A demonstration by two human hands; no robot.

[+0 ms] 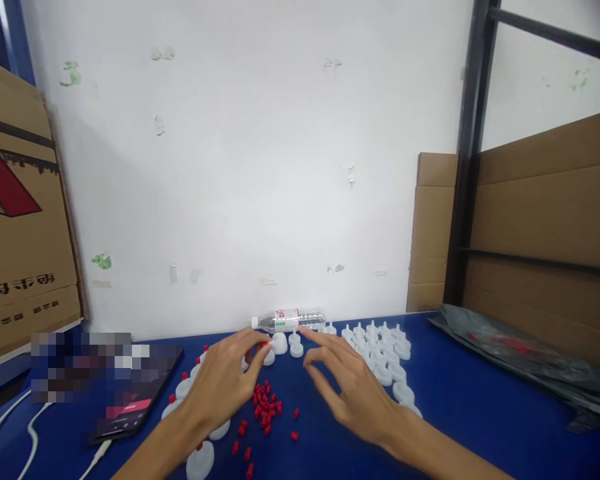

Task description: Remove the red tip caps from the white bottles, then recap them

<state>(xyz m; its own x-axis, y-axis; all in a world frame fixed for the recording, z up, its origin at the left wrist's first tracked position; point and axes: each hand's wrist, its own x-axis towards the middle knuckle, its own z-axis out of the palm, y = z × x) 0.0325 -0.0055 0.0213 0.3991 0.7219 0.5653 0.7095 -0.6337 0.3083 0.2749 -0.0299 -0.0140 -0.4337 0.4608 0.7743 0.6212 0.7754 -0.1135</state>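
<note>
My left hand [227, 373] pinches a small red cap [266, 344] between thumb and fingertips, at the tip of a white nozzle lid [269, 357]. Fingers apart and holding nothing, my right hand [347, 380] hovers with its index fingertip close to another white nozzle lid [296, 348]; I cannot tell if they touch. Between the hands lies a loose pile of red caps [265, 403]. White lids with red tips, such as one lid [200, 461], stand on the left, partly hidden by my left arm. Bare-tipped white lids [375, 343] stand grouped on the right.
A clear plastic bottle [300, 320] lies along the wall at the back of the blue table [460, 413]. At left are a phone [140, 393] with a white cable and a cardboard box [25, 200]. Dark plastic sheeting [525, 360] lies at right.
</note>
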